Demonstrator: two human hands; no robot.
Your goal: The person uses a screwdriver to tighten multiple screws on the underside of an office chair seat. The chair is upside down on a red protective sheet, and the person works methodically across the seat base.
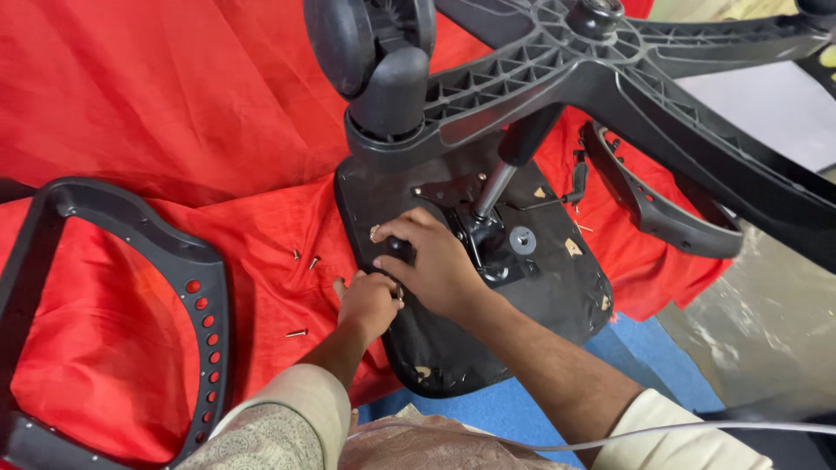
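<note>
An upturned black chair seat (557, 296) lies on a red cloth (131, 104). Its metal mechanism plate (501, 248) and gas column (514, 161) rise to the five-star wheeled base (610, 70). My right hand (435, 265) is closed around a small black knob (399, 249) just left of the mechanism. My left hand (367, 303) sits directly below it at the seat's left rim, with fingers curled over the edge and the thumb sticking out. A small metal piece shows between the two hands.
Three loose screws (305, 258) lie on the cloth left of the seat. A black armrest frame with holes (187, 278) lies at far left, another curved armrest (653, 209) at right. A caster (366, 43) hangs overhead. Blue mat (644, 348) and grey floor lie to the right.
</note>
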